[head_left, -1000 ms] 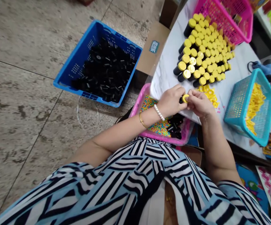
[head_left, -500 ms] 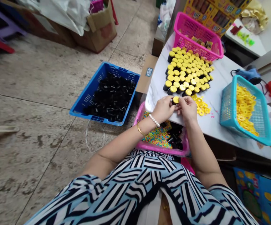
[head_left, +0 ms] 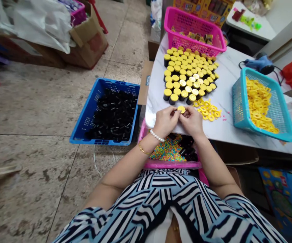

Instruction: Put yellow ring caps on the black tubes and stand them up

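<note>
Yellow cap [head_left: 181,109], narrow grip of left hand [head_left: 165,122] and right hand [head_left: 192,121], over marble table [head_left: 228,84]; tiled floor [head_left: 34,101] alongside

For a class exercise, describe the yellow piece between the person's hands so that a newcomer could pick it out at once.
Find the white table with the pink basket at its far end. At its near edge, the left hand and right hand meet, pinching a round yellow top. Unlike the standing yellow-topped black tubes and loose yellow rings nearby, only it is held up.

Bright, even, soft light; faint shadows; wide-lens curving at the edges.
</note>
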`<act>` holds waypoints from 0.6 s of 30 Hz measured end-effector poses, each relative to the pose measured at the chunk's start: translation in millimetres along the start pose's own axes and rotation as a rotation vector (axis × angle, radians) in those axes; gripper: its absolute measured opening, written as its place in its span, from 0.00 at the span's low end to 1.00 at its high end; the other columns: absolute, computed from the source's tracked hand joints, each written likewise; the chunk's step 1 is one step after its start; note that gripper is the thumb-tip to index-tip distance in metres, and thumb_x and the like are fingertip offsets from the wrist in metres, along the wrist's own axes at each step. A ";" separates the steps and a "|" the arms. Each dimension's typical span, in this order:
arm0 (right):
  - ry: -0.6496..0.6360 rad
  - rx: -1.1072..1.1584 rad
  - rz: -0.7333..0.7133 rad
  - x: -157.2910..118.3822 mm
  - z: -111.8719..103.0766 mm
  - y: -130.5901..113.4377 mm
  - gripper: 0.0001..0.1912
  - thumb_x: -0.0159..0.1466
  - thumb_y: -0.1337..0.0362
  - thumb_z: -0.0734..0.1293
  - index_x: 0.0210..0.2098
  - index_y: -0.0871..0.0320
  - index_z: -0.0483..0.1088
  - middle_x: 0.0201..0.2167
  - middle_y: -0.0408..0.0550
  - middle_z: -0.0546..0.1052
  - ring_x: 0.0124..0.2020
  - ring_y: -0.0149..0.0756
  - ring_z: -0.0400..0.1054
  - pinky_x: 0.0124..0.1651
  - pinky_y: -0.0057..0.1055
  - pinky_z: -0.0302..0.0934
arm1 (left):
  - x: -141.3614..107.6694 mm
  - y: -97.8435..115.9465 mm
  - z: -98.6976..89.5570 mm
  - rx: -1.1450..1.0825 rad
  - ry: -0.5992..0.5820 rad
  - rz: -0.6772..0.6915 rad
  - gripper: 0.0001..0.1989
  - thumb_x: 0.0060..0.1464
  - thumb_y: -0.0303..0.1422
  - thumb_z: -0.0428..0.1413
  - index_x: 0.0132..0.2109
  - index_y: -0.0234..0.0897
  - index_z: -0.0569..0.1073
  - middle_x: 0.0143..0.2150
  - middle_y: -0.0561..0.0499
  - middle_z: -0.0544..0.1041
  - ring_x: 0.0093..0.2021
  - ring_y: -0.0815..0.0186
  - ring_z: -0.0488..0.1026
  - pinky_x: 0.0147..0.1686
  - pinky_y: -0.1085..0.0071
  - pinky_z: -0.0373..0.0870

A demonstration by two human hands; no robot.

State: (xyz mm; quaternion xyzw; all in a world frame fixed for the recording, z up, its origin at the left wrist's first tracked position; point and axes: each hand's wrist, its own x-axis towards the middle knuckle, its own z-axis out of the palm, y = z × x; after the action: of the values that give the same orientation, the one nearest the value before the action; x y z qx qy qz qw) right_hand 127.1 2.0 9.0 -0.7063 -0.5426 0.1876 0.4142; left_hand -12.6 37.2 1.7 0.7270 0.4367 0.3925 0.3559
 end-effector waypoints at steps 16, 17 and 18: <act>0.190 -0.726 -0.212 -45.6 -89.6 60.3 0.15 0.69 0.55 0.67 0.45 0.57 0.79 0.46 0.58 0.76 0.51 0.52 0.66 0.57 0.51 0.62 | -82.8 -106.4 13.3 0.346 -0.544 0.213 0.17 0.65 0.28 0.51 0.56 0.38 0.79 0.56 0.38 0.80 0.56 0.53 0.75 0.59 0.51 0.73; 0.174 -0.747 -0.236 -51.9 -88.7 62.2 0.14 0.69 0.55 0.67 0.45 0.57 0.79 0.45 0.58 0.75 0.51 0.51 0.66 0.56 0.50 0.62 | -74.7 -107.7 22.4 0.350 -0.577 0.213 0.20 0.63 0.26 0.51 0.58 0.38 0.78 0.57 0.37 0.79 0.57 0.52 0.74 0.60 0.50 0.72; 0.166 -0.753 -0.261 -58.1 -85.8 62.3 0.14 0.69 0.55 0.67 0.45 0.57 0.79 0.45 0.57 0.75 0.50 0.50 0.66 0.55 0.49 0.62 | -68.4 -107.5 31.0 0.342 -0.610 0.216 0.22 0.63 0.25 0.50 0.60 0.36 0.76 0.59 0.36 0.77 0.59 0.51 0.73 0.62 0.48 0.70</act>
State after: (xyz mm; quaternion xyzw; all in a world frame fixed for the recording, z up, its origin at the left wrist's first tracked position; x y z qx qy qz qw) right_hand 206.7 -88.6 -0.6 -0.7466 -0.6232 -0.1360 0.1892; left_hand -44.7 8.5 -122.1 0.9016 0.2905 0.1144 0.2995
